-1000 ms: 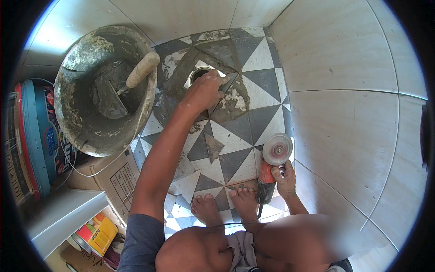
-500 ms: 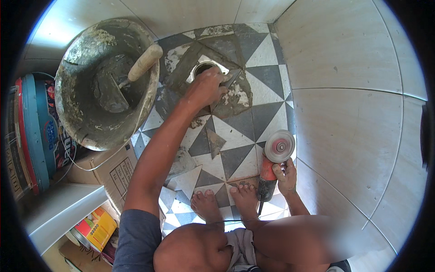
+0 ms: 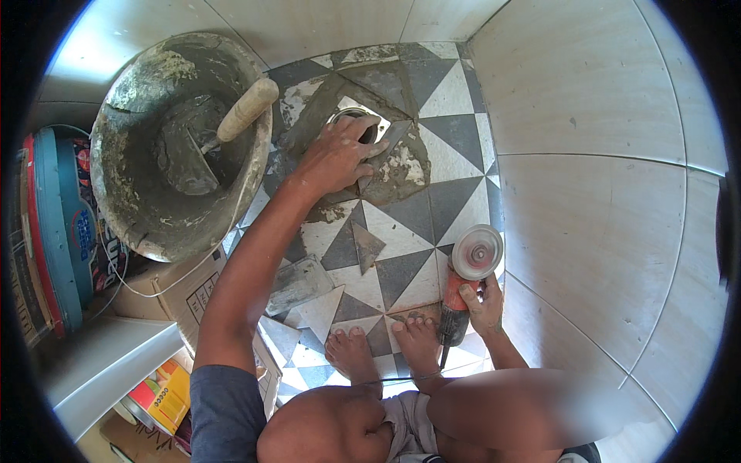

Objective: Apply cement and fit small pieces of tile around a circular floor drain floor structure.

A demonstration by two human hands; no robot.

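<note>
Over a square metal floor drain (image 3: 351, 103) reaches my left hand (image 3: 340, 157), its fingers spread. Some fingertips lie across the round opening; the index finger and thumb touch the edge of a dark cut tile piece (image 3: 394, 139) beside the drain. Wet grey mortar (image 3: 309, 127) surrounds both. By my right foot, my right hand (image 3: 485, 307) is wrapped round a red and black angle grinder (image 3: 455, 309), which stands tilted with its disc (image 3: 477, 252) uppermost. The disc looks still.
A mortar-crusted bucket (image 3: 123, 174) at the left holds a wooden-handled trowel (image 3: 248, 109). Loose triangular tile pieces (image 3: 320, 309) and a grey flat slab (image 3: 299, 285) lie before my feet. Tiled walls (image 3: 590, 224) bound the right side. A carton (image 3: 181, 289) and blue tub (image 3: 62, 224) stand left.
My left hand has drawn back slightly toward me and to the left, uncovering more of the drain. My right hand keeps the grinder in nearly the same place.
</note>
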